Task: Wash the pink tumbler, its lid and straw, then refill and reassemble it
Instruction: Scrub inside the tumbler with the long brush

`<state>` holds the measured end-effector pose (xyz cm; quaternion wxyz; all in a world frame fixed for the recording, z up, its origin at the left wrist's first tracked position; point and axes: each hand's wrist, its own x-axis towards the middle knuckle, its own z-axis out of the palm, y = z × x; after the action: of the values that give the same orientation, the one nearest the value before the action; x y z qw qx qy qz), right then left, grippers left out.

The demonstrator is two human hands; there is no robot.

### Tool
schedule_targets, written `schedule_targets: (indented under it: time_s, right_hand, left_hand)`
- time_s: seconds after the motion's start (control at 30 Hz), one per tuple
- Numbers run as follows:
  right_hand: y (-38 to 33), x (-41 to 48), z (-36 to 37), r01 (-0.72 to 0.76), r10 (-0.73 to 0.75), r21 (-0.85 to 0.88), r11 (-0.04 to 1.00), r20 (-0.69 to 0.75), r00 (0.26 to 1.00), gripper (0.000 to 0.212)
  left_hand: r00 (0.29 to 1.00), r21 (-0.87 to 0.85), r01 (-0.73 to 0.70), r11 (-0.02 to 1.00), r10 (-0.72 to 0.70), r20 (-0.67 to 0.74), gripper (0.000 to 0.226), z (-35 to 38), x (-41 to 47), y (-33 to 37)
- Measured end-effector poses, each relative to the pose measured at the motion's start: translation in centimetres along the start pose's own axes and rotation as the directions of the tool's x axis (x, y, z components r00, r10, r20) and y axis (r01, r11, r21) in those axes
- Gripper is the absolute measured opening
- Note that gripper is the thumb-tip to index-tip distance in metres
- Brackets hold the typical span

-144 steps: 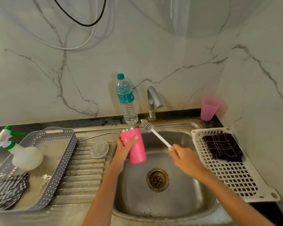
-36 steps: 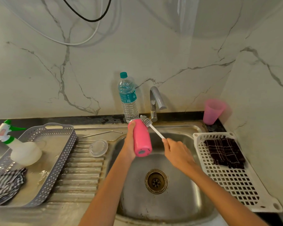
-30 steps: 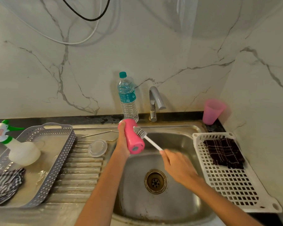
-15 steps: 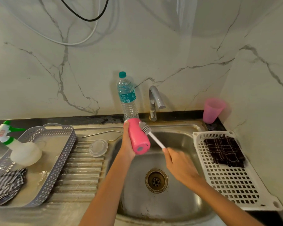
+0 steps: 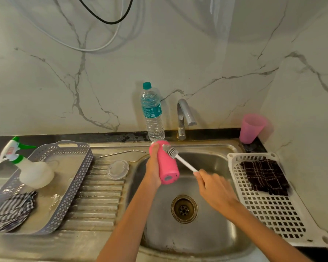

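Note:
My left hand (image 5: 153,168) grips the pink tumbler (image 5: 168,165) over the sink (image 5: 212,233), tilted with its base toward me. My right hand (image 5: 214,188) holds the white handle of a bottle brush (image 5: 171,150), whose grey bristles lie against the tumbler's outer wall near its far end. The clear lid (image 5: 118,169) lies flat on the ribbed drainboard left of the sink. Behind the lid, on the steel rim, lies the metal straw (image 5: 121,153).
A water bottle (image 5: 152,114) and the tap (image 5: 184,118) stand behind the sink, a pink cup (image 5: 251,128) at the back right. A white rack (image 5: 284,220) with a dark cloth (image 5: 265,176) sits right. A grey basket (image 5: 72,186) holds a spray bottle (image 5: 29,170) and a striped cloth (image 5: 10,210).
The tumbler has been turned from upright to tilted with its base toward me. The brush head has been sliding back and forth along its outer wall, now near the far end.

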<state>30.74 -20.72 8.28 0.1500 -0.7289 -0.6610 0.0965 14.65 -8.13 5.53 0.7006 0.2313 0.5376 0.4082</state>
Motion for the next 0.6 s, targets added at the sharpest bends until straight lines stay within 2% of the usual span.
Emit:
schedule_targets:
  time_s: [0.07, 0.17, 0.23, 0.4, 0.6]
  right_hand:
    - [-0.2, 0.7, -0.1, -0.033, 0.033, -0.015, 0.999, -0.017, 0.999, 0.038]
    - [-0.5, -1.8, -0.3, 0.062, -0.06, -0.04, 0.997, 0.029, 0.998, 0.034]
    - [-0.3, -2.6, -0.5, 0.091, -0.09, -0.043, 0.995, 0.021, 0.996, 0.037]
    - [-0.8, 1.0, -0.2, -0.025, 0.024, -0.026, 0.999, -0.028, 0.999, 0.04]
    - [-0.7, -3.1, -0.2, 0.042, -0.042, 0.014, 0.999, 0.028, 0.999, 0.039]
  left_hand:
    - [1.0, 0.022, -0.026, 0.999, 0.026, 0.014, 0.096, 0.5, 0.0, -0.6]
    - [0.998, -0.012, -0.017, 1.0, 0.016, -0.066, 0.098, -0.6, 1.6, 1.0]
    - [0.993, 0.028, -0.018, 0.999, 0.021, -0.112, 0.102, -1.1, 2.6, 1.4]
    - [0.994, 0.086, -0.045, 0.995, 0.053, -0.097, 0.08, 0.7, 1.2, -0.3]
    - [0.99, 0.015, -0.024, 1.0, 0.026, -0.139, 0.096, -0.9, 1.9, 1.7]
